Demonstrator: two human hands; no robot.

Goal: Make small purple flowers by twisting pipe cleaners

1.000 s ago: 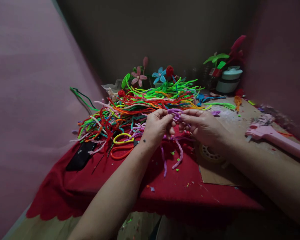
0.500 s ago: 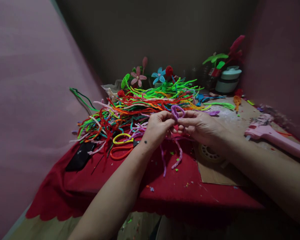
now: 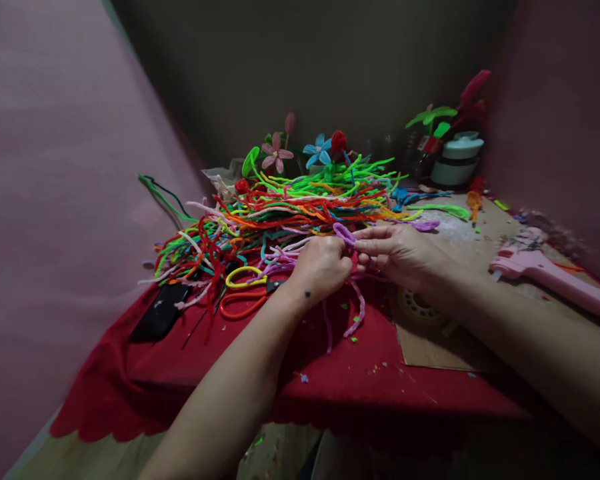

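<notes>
A purple pipe cleaner (image 3: pixel 345 233), bent into a narrow loop, stands up between my two hands above the front of the table. My left hand (image 3: pixel 322 268) is closed on its lower part, back of the hand turned up, so its fingertips are hidden. On the other side, my right hand (image 3: pixel 397 253) pinches the loop between thumb and forefinger. Loose purple pipe cleaners (image 3: pixel 359 312) lie on the red cloth just below the hands. Scissors (image 3: pixel 243 303) with a yellow and a red handle rest left of my left hand.
A heap of coloured pipe cleaners (image 3: pixel 305 200) spreads behind the hands. Finished flowers (image 3: pixel 277 155) stand at the back. To the right are a pink glue gun (image 3: pixel 555 270), a cardboard sheet (image 3: pixel 445 350), a tape roll (image 3: pixel 423 308) and a lidded jar (image 3: pixel 455 163). A black phone (image 3: pixel 161 312) lies left.
The open purple loop has become narrower and leans left. My left hand has rolled over, its back now upward and its fingers curled in. My right hand has barely moved.
</notes>
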